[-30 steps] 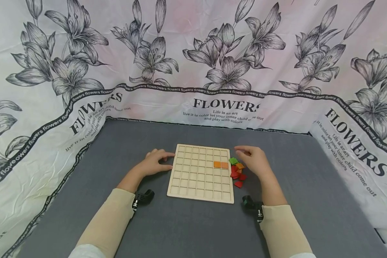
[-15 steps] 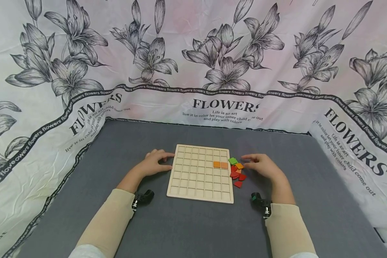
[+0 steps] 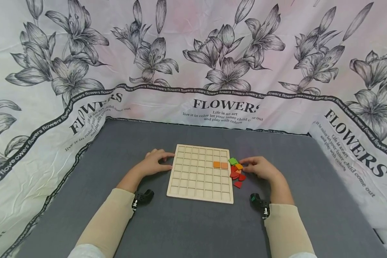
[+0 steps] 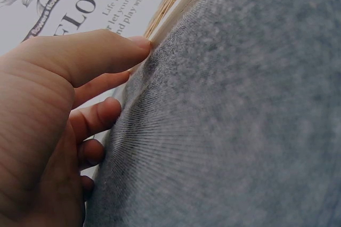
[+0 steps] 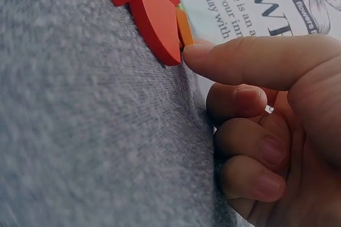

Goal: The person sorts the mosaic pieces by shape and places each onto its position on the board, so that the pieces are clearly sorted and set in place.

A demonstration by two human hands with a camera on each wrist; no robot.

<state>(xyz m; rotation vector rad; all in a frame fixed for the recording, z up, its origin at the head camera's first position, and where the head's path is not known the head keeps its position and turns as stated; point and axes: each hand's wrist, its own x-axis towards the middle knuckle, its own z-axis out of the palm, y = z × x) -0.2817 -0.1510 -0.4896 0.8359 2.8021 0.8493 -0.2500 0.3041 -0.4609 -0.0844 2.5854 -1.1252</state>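
A pale wooden board (image 3: 200,173) with a grid of square recesses lies on the grey cloth. Two orange square tiles (image 3: 216,164) sit side by side in its grid near the right edge. My left hand (image 3: 153,162) touches the board's left edge with thumb and index finger apart, nothing held. To the board's right is a small pile where my right hand (image 3: 261,167) pinches an orange tile (image 3: 239,166) between thumb and index finger. In the right wrist view, the thumb meets this orange tile (image 5: 184,27) and the other fingers curl; the index finger is hidden.
Several red pieces (image 3: 238,184) with curved edges lie in the pile, together with a green piece (image 3: 233,161). A white curtain (image 3: 225,64) printed with flowers and lettering stands behind and beside the grey cloth (image 3: 193,229).
My right hand has drawn back to the right from above the pile, then come in lower to the orange tile, which has turned slightly. My left hand stays in place.
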